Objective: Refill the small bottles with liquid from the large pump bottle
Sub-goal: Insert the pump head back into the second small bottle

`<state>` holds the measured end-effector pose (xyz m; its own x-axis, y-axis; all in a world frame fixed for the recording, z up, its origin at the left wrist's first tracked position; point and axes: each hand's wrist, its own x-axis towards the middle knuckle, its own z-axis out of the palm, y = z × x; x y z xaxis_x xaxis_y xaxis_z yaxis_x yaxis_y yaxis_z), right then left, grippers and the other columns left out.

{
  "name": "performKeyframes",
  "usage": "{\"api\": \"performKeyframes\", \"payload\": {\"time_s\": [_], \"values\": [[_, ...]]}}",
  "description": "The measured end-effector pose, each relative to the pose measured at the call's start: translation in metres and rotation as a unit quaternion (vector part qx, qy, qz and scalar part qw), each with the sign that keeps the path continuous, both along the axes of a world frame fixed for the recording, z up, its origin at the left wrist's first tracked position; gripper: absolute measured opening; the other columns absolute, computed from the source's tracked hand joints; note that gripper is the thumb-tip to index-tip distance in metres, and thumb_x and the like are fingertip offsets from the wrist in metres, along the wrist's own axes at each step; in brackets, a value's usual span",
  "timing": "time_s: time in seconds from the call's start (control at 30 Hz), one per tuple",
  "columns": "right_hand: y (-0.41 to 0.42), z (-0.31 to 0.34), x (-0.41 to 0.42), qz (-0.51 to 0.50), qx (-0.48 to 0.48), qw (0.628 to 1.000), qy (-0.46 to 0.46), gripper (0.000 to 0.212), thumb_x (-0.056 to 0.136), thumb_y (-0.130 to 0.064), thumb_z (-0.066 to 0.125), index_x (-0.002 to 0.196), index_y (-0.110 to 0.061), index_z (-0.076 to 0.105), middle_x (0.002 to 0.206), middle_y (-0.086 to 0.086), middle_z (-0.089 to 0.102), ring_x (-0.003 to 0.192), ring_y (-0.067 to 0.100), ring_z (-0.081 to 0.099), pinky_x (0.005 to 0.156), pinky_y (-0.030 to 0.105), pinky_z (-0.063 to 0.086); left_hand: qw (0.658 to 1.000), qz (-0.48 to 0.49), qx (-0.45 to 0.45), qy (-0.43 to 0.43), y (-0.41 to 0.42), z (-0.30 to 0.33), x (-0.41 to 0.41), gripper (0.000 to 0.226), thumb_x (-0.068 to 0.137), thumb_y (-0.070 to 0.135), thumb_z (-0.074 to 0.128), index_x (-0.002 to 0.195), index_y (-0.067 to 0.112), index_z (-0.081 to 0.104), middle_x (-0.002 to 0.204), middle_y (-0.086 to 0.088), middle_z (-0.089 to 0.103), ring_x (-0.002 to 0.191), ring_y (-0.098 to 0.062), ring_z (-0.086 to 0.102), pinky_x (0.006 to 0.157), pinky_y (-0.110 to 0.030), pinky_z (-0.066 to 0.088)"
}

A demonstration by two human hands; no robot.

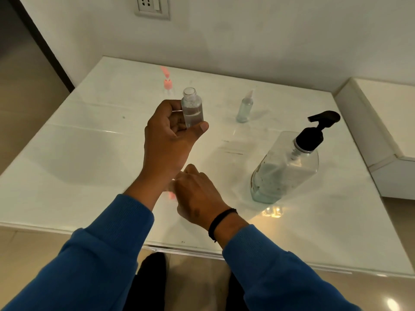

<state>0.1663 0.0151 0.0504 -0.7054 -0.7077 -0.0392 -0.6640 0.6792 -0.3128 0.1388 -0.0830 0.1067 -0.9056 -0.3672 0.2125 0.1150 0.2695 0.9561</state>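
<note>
My left hand grips a small clear bottle above the table's middle; the bottle is upright, uncapped and roughly half full of clear liquid. My right hand is lower and nearer, fingers down on the table over a pink cap or sprayer that is mostly hidden; whether it holds the cap is unclear. The large clear pump bottle with a black pump head stands at the right with a little liquid at its bottom. Two more small bottles stand farther back: one with a pink top, one with a pale spray top.
The white glossy table has its front edge close to me. A white ledge or box borders the right side. The wall behind holds a power socket. Floor shows to the left and below.
</note>
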Motion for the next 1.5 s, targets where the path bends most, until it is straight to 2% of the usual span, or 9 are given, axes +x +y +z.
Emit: {"api": "performKeyframes", "payload": {"time_s": [0.17, 0.33, 0.43, 0.53, 0.87, 1.13, 1.3, 1.4, 1.5], "values": [[0.000, -0.004, -0.004, -0.011, -0.017, 0.999, 0.027, 0.039, 0.088, 0.009, 0.065, 0.122, -0.010, 0.072, 0.111, 0.011, 0.068, 0.102, 0.031, 0.055, 0.074, 0.038, 0.054, 1.000, 0.004, -0.012, 0.003, 0.004, 0.001, 0.000, 0.047, 0.079, 0.024, 0.087, 0.117, 0.019, 0.060, 0.107, 0.004, 0.076, 0.095, -0.009, 0.074, 0.089, -0.028, 0.060], [0.001, -0.002, -0.005, -0.031, -0.045, 0.997, 0.059, 0.025, 0.085, 0.004, 0.072, 0.106, -0.009, 0.076, 0.098, 0.010, 0.071, 0.089, 0.027, 0.052, 0.069, 0.035, 0.046, 1.000, -0.003, -0.004, 0.000, 0.004, 0.000, -0.001, 0.051, 0.077, 0.028, 0.086, 0.119, 0.017, 0.061, 0.108, 0.001, 0.077, 0.097, -0.014, 0.075, 0.091, -0.037, 0.061], [0.000, -0.007, -0.008, -0.085, -0.079, 0.988, 0.104, 0.020, 0.079, 0.001, 0.079, 0.095, -0.010, 0.075, 0.081, 0.005, 0.067, 0.076, 0.020, 0.046, 0.060, 0.037, 0.052, 1.000, 0.010, -0.013, 0.012, 0.005, 0.001, 0.000, 0.048, 0.079, 0.024, 0.087, 0.119, 0.014, 0.061, 0.111, 0.001, 0.075, 0.094, -0.009, 0.074, 0.085, -0.023, 0.059], [-0.001, -0.005, -0.012, -0.108, -0.105, 0.983, 0.106, 0.011, 0.088, -0.007, 0.073, 0.099, -0.009, 0.071, 0.088, 0.005, 0.066, 0.081, 0.021, 0.053, 0.067, 0.040, 0.058, 0.999, 0.029, -0.011, 0.022, 0.005, 0.004, 0.000, 0.046, 0.080, 0.020, 0.086, 0.118, 0.013, 0.061, 0.111, 0.001, 0.074, 0.090, -0.004, 0.073, 0.080, -0.015, 0.056], [0.006, 0.043, -0.010, -0.227, -0.283, 0.931, 0.036, 0.022, 0.098, -0.020, 0.066, 0.119, -0.015, 0.069, 0.107, 0.000, 0.067, 0.091, 0.018, 0.064, 0.084, 0.032, 0.056, 0.997, 0.025, -0.010, 0.067, -0.004, 0.025, 0.013, 0.047, 0.086, 0.015, 0.081, 0.128, 0.010, 0.061, 0.111, 0.001, 0.075, 0.096, -0.010, 0.074, 0.086, -0.023, 0.059], [0.017, 0.089, 0.010, -0.274, -0.453, 0.847, 0.037, 0.023, 0.103, -0.026, 0.062, 0.124, -0.018, 0.066, 0.109, -0.006, 0.071, 0.092, 0.012, 0.068, 0.081, 0.032, 0.061, 0.997, -0.029, -0.031, 0.068, -0.016, 0.064, 0.053, 0.057, 0.086, 0.015, 0.081, 0.136, 0.020, 0.055, 0.105, -0.001, 0.076, 0.096, -0.019, 0.074, 0.091, -0.049, 0.060], [0.023, 0.145, 0.035, -0.263, -0.501, 0.821, 0.071, 0.034, 0.107, -0.033, 0.053, 0.140, -0.025, 0.056, 0.108, -0.004, 0.072, 0.088, 0.001, 0.068, 0.073, 0.006, 0.050, 0.994, -0.033, -0.059, 0.086, -0.020, 0.106, 0.083, 0.059, 0.087, 0.019, 0.080, 0.137, 0.032, 0.051, 0.105, 0.007, 0.075, 0.095, -0.010, 0.074, 0.090, -0.040, 0.061], [0.038, 0.192, 0.046, -0.242, -0.519, 0.814, 0.097, 0.033, 0.107, -0.030, 0.055, 0.140, -0.031, 0.055, 0.104, -0.005, 0.072, 0.084, 0.001, 0.069, 0.070, 0.007, 0.051, 0.991, -0.041, -0.056, 0.110, -0.016, 0.134, 0.101, 0.060, 0.088, 0.021, 0.079, 0.138, 0.034, 0.049, 0.105, 0.004, 0.075, 0.093, -0.011, 0.075, 0.089, -0.038, 0.061], [0.055, 0.244, 0.054, -0.223, -0.534, 0.807, 0.118, 0.038, 0.102, -0.017, 0.062, 0.138, -0.028, 0.056, 0.105, -0.002, 0.072, 0.085, 0.009, 0.072, 0.074, 0.013, 0.057, 0.989, -0.052, -0.050, 0.129, -0.008, 0.164, 0.115, 0.059, 0.088, 0.020, 0.079, 0.134, 0.040, 0.048, 0.101, 0.009, 0.075, 0.089, -0.007, 0.074, 0.082, -0.022, 0.058]]}}
